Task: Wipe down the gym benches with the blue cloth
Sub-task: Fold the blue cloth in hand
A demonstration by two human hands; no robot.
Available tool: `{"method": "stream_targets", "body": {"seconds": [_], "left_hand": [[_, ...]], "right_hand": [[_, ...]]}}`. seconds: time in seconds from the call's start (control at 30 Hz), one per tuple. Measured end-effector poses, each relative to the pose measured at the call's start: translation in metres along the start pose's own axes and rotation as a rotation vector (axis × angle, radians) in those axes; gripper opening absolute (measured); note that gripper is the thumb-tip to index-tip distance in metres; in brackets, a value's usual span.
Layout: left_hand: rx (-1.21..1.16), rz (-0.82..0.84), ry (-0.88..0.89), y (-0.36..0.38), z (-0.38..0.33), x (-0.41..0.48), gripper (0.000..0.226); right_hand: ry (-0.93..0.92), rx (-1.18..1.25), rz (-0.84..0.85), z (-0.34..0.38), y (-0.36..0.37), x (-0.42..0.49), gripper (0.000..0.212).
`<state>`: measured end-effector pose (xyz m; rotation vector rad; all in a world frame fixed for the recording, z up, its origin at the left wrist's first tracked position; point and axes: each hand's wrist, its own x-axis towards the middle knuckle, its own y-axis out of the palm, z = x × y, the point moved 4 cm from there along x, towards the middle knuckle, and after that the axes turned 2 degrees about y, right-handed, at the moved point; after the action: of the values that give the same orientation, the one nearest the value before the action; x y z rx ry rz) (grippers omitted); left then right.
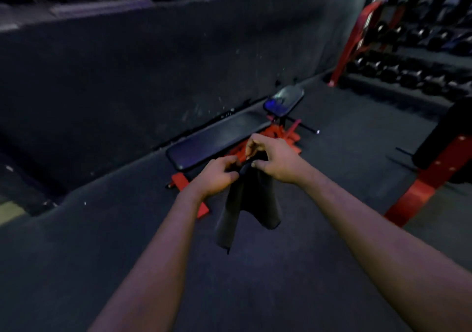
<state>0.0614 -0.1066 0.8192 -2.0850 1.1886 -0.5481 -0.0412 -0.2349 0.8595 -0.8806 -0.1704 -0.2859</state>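
A dark cloth [245, 204] hangs in the air in front of me, looking almost black in the dim light. My left hand [219, 174] pinches its top edge, and my right hand [274, 159] pinches the same edge just beside it. Behind my hands stands a gym bench [217, 140] with a long black pad and a red frame. Its separate seat pad [284, 100] sits at the far end, with a bluish sheen on it. The cloth hangs short of the bench and does not touch it.
A red rack of black dumbbells [408, 50] fills the far right. Another red-framed black piece of equipment [439, 153] stands at the right edge. A dark mirror or wall [127, 76] runs behind the bench. Grey rubber floor [332, 229] lies around me.
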Motion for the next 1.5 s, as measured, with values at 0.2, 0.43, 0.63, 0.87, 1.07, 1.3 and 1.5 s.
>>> {"method": "stream_targets", "body": {"seconds": [0.2, 0.43, 0.63, 0.87, 1.07, 1.3, 1.5], "left_hand": [[0.153, -0.013, 0.038, -0.056, -0.033, 0.002, 0.019], [0.333, -0.269, 0.047, -0.115, -0.056, 0.015, 0.024], [0.436, -0.461, 0.081, -0.167, -0.044, 0.019, 0.01], [0.081, -0.748, 0.215, -0.18, -0.047, 0.022, 0.016], [0.009, -1.311, 0.222, -0.17, -0.075, 0.005, 0.01], [0.187, -1.398, 0.048, -0.17, -0.065, 0.003, 0.012], [0.048, -1.127, -0.465, -0.176, -0.037, 0.017, 0.027]], "right_hand": [[0.0, -0.094, -0.242, 0.035, -0.07, 0.011, 0.021], [0.134, -0.218, -0.592, 0.025, -0.115, 0.022, 0.01], [0.374, -0.167, -0.855, -0.002, -0.15, 0.012, 0.01], [0.593, 0.015, -1.084, -0.026, -0.155, 0.008, 0.011], [0.502, 0.158, -1.537, -0.003, -0.147, 0.002, 0.018], [0.643, -0.021, -1.387, -0.001, -0.147, 0.011, 0.023], [0.808, 0.121, -1.064, -0.025, -0.131, 0.029, 0.02]]}}
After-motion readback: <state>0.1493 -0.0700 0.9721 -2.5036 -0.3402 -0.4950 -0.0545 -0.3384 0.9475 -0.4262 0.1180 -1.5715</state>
